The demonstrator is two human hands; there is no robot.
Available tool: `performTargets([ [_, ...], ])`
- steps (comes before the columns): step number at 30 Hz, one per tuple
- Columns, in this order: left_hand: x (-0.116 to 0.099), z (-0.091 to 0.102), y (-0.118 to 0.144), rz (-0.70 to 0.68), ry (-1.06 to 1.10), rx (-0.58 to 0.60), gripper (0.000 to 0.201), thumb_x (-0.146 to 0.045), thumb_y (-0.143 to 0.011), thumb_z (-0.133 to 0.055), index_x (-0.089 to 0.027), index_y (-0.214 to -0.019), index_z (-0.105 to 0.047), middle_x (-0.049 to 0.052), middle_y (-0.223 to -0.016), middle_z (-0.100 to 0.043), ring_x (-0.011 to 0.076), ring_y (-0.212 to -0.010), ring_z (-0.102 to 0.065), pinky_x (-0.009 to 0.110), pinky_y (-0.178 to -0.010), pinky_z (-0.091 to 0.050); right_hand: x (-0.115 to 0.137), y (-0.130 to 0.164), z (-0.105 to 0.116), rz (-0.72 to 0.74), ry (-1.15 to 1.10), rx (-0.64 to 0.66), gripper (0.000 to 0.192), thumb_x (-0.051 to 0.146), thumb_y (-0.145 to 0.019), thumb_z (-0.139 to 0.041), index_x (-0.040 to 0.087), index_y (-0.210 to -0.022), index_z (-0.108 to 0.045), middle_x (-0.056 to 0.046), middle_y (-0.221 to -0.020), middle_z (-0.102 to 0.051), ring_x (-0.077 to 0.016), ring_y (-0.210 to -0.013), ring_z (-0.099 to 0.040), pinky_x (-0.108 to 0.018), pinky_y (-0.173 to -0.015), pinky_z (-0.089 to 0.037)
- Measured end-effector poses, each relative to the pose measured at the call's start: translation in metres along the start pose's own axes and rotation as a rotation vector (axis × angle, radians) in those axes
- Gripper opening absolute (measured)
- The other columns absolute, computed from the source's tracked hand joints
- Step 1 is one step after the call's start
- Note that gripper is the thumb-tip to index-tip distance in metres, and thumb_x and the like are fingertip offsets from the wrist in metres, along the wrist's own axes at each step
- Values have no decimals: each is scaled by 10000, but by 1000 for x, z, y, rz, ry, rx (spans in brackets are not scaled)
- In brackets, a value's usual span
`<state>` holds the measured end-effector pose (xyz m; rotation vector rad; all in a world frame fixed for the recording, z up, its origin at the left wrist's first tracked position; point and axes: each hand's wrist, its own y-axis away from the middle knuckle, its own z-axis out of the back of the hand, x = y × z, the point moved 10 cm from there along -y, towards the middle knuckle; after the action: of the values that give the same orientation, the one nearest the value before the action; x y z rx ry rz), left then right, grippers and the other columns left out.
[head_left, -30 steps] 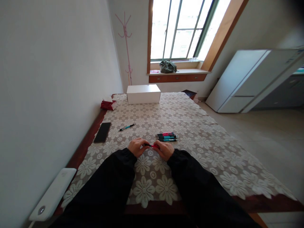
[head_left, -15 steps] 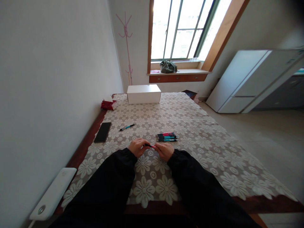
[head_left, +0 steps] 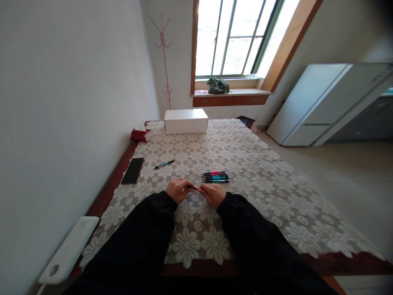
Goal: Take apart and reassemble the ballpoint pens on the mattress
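Between my two hands, low over the tablecloth, is a black and pink pen [head_left: 193, 188]. My left hand [head_left: 178, 190] pinches its black part, and my right hand [head_left: 213, 194] pinches the pink end; both sets of fingers hide most of it. Just beyond my right hand lies a row of several pens [head_left: 215, 177], some blue and black, others pink and black. A single blue and black pen [head_left: 164, 164] rests apart, farther off to the left.
A dark phone [head_left: 132, 171] lies near the left edge of the flowered tablecloth [head_left: 251, 196]. A white box [head_left: 186, 121] stands at the far end, with a red packet [head_left: 140, 135] to its left. At the near left is a white power strip [head_left: 70, 250].
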<state>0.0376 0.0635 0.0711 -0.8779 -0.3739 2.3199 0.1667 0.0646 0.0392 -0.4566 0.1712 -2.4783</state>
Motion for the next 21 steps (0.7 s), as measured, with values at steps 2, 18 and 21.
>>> performTargets([
  [2,-1,-1,0,-7,1,13,188,-390,-912,-631,-226,-910,-723,24,-835,-746,157,-774,-662,286,-769,-527,-1,0,-3,-16,26,41,356,384,-1032,-370,213,-845,-621,-40,-714,-685,-175,-674,-642,-271,-608,-355],
  [18,1,-2,-1,12,-2,27,196,-394,-917,-620,-222,-911,-715,21,-802,-712,154,-768,-659,275,-755,-528,0,-1,-3,-27,49,63,397,385,-1050,-319,197,-870,-618,-54,-761,-689,-167,-709,-632,-271,-632,-328],
  [21,-2,-2,0,-5,0,30,192,-382,-917,-619,-218,-912,-719,29,-825,-716,155,-784,-661,272,-760,-530,-3,0,-11,-72,55,149,425,370,-1057,-287,204,-849,-619,-43,-747,-697,-162,-676,-633,-280,-602,-290],
])
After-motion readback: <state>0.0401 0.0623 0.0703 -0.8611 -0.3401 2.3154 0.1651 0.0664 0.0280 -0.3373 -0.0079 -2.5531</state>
